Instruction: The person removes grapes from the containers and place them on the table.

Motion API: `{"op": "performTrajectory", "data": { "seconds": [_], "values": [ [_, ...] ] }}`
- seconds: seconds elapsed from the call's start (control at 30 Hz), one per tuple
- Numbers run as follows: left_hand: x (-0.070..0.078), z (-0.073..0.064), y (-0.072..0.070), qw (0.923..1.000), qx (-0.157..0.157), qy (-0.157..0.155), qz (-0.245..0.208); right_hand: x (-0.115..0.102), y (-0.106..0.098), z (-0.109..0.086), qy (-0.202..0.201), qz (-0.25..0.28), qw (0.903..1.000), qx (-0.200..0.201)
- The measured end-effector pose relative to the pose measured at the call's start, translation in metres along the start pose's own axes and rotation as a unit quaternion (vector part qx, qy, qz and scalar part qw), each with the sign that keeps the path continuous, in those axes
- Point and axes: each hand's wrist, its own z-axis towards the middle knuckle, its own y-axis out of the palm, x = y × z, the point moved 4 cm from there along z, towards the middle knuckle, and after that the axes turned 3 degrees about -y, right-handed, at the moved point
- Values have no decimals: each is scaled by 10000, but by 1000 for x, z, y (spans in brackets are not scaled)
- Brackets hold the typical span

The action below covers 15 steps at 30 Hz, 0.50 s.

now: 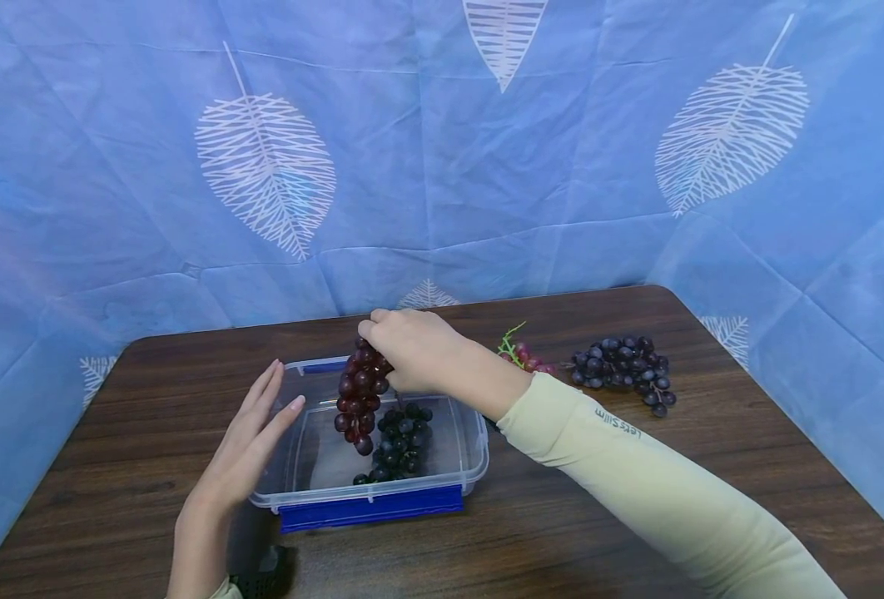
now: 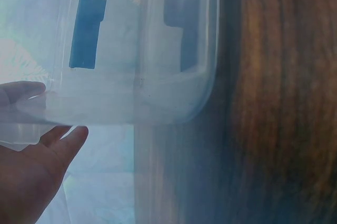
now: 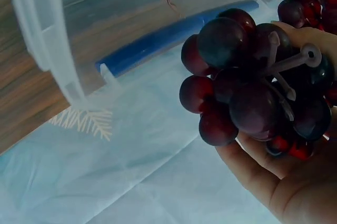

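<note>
Dark Red Grapes (image 1: 357,395) Hang Over a Clear Box (image 1: 412,482)

We see the right hand (image 1: 415,345) holding the dark red grapes near their top. The bunch is long and hangs almost straight up and down. Its stem end is up by the hand, and its thin end points down. We cannot tell if the tip dips below the rim. The left hand (image 1: 243,445) is spread wide, with straight fingers, at the box's left side. Black grapes (image 1: 399,445) lie inside the box. On the brown table (image 1: 532,541), to the right, we see pink grapes (image 1: 533,361) and purple grapes (image 1: 618,362).
</note>
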Motion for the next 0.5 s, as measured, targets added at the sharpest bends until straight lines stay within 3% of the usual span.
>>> {"op": "performTrajectory", "data": {
  "seconds": [0.5],
  "values": [
    [1, 0, 1, 10000, 46, -62, 11, 19, -11, -25, 176, 228, 9993, 243]
  ]
}}
